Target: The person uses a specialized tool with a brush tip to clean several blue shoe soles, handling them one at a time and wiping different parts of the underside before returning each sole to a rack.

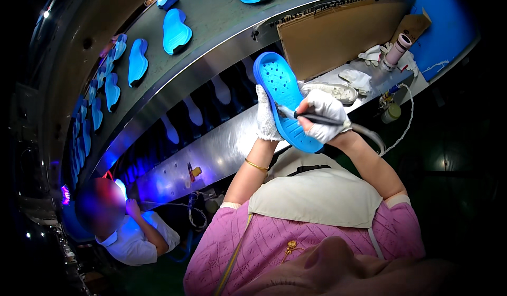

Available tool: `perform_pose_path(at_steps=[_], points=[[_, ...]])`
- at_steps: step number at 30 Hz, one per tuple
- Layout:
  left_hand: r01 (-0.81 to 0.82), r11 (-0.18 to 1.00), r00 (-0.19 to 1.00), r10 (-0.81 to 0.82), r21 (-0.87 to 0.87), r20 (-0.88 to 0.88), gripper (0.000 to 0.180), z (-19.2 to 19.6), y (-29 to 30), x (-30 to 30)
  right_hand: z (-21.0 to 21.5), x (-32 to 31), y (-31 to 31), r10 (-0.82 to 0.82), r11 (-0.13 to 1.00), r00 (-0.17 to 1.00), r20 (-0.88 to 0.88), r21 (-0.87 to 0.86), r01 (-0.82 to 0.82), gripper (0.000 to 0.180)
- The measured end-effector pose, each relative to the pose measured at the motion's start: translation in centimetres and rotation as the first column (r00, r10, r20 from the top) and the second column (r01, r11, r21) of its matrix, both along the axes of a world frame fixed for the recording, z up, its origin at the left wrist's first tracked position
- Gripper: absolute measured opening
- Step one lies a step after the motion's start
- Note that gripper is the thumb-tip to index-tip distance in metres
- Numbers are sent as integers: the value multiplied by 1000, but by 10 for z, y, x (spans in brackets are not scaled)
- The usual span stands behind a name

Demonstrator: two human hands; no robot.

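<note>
A bright blue shoe sole (291, 108), with several dark holes in its upper part, is tilted in front of my body. My left hand (267, 115), in a white glove, grips its left edge. In my white-gloved right hand (326, 114), with bare fingertips showing, is a dark-handled brush (319, 118). The brush's tip meets the middle of the sole. From the handle's rear end a pale tube (369, 135) runs to the right.
Several blue soles (177, 31) lie on a dark conveyor belt (211, 11) behind a metal edge. Cardboard (338, 37), a pink bottle (397, 52), and white gloves (355, 80) are at the right. A co-worker (137, 232) sits at lower left; pliers (194, 172) lie on the metal ledge (222, 161).
</note>
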State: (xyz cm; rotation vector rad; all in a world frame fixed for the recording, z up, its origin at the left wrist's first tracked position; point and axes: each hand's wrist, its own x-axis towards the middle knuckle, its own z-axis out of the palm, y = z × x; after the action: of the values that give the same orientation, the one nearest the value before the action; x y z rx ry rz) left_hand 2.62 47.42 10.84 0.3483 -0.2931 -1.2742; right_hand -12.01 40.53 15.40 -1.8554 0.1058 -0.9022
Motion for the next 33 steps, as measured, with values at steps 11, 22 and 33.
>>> perform_pose_path(at_steps=[11, 22, 33], points=[[-104, 995, 992, 104, -11, 75, 78, 12, 8, 15, 8, -11, 7, -30, 997, 992, -121, 60, 38, 15], [12, 989, 996, -25, -148, -83, 94, 33, 21, 1, 13, -13, -17, 112, 945, 986, -124, 321, -67, 5], [-49, 973, 995, 67, -225, 73, 89, 29, 12, -10, 5, -13, 22, 212, 934, 977, 38, 287, -213, 7]])
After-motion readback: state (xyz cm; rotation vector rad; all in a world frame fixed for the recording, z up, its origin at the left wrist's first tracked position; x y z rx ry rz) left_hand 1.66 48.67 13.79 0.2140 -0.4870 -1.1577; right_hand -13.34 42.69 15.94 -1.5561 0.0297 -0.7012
